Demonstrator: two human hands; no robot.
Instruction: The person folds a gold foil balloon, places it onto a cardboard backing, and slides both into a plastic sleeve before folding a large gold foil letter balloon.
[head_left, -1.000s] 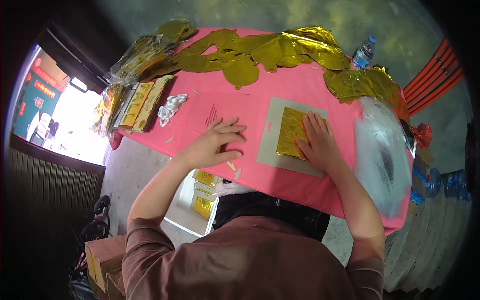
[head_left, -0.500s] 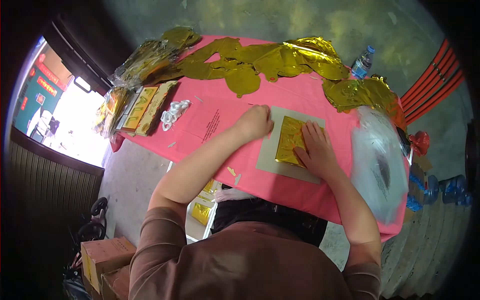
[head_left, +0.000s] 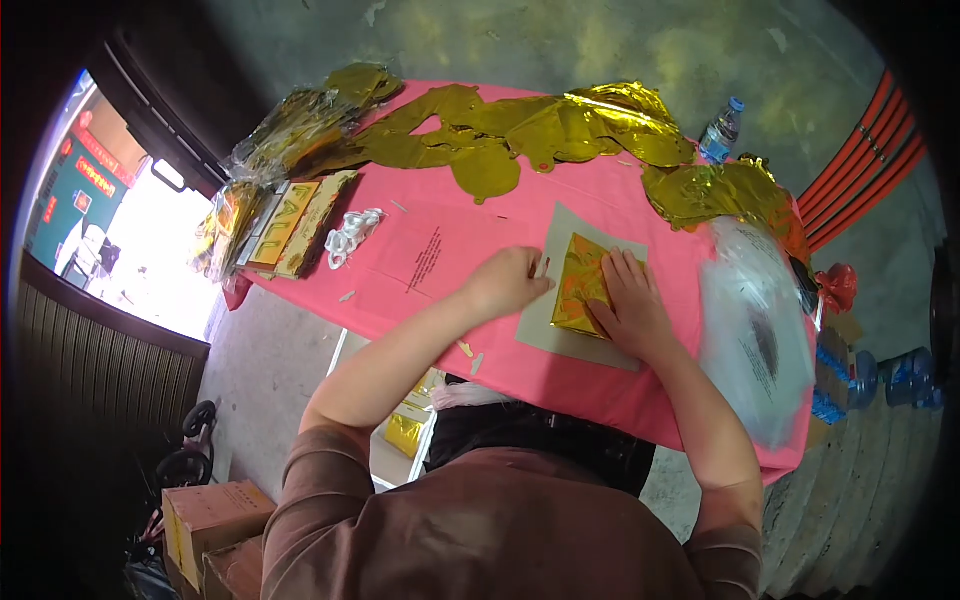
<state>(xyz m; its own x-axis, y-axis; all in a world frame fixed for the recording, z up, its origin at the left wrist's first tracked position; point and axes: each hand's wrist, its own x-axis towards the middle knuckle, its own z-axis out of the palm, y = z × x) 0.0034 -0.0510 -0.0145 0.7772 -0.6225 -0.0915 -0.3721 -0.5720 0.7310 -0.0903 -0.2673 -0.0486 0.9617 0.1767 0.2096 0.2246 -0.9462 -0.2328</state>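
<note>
A grey sheet of card lies tilted on the pink tablecloth in front of me, its left side looking raised. On it rests a folded gold foil balloon, flat and shiny. My right hand is spread flat over the foil's right part, pressing it against the card. At the card's left edge, my left hand is closed, fingers curled, seemingly pinching that edge; the fingertips are partly hidden. Just left of it lies a clear printed plastic bag, flat on the cloth.
Several flat gold foil balloons line the table's far side. White ribbon and packaged balloons are at left. A pile of clear plastic bags covers the right end, near a water bottle. Cardboard boxes stand on the floor.
The grey card's left side has lifted and its top corner has shifted right. My left hand has moved slightly toward me and right. My right hand stays on the foil.
</note>
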